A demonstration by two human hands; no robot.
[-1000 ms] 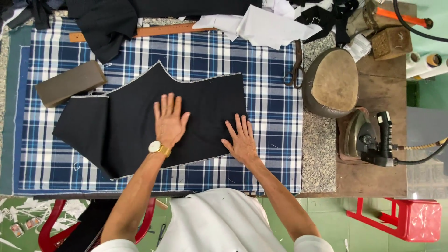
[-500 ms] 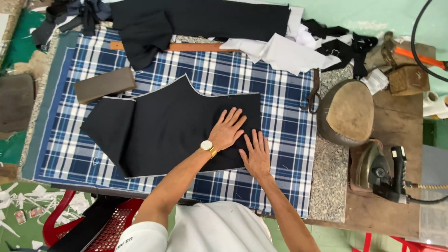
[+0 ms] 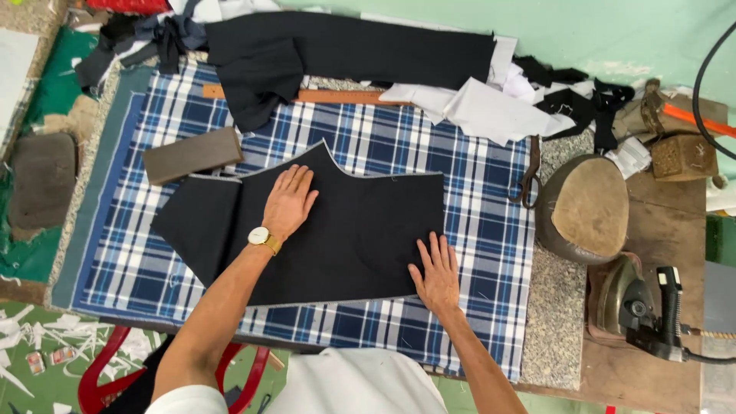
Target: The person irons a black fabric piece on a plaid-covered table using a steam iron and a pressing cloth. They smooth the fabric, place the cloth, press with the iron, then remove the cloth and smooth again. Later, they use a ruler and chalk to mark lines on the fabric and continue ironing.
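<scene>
Fabric, a black cut panel [image 3: 337, 230], lay flat on the blue plaid cloth [image 3: 475, 184] that covered the table. The left hand [image 3: 289, 201] rested on it palm down, fingers spread and flat, gripping nothing; a gold wristwatch [image 3: 261, 238] sat on that wrist. The right hand [image 3: 437, 272] pressed the panel's near right corner the same way, open and flat, holding nothing.

Smoothing of this kind probably goes best with even pressure from both palms, stroking outward toward the edges so the pale trimmed border stays straight and no fold gets trapped.

Beyond the left hand's fingertips lay a dark rectangular block [image 3: 193, 154] touching the panel's far left edge, which could catch the cloth there. Farther off lay a wooden ruler [image 3: 345, 96] and a heap of black and white fabric [image 3: 360, 50]. Right of the right hand, off the cloth, sat scissors [image 3: 527, 180], a rounded pressing pad [image 3: 586, 207] and an iron [image 3: 636, 307], well apart from the panel.
</scene>
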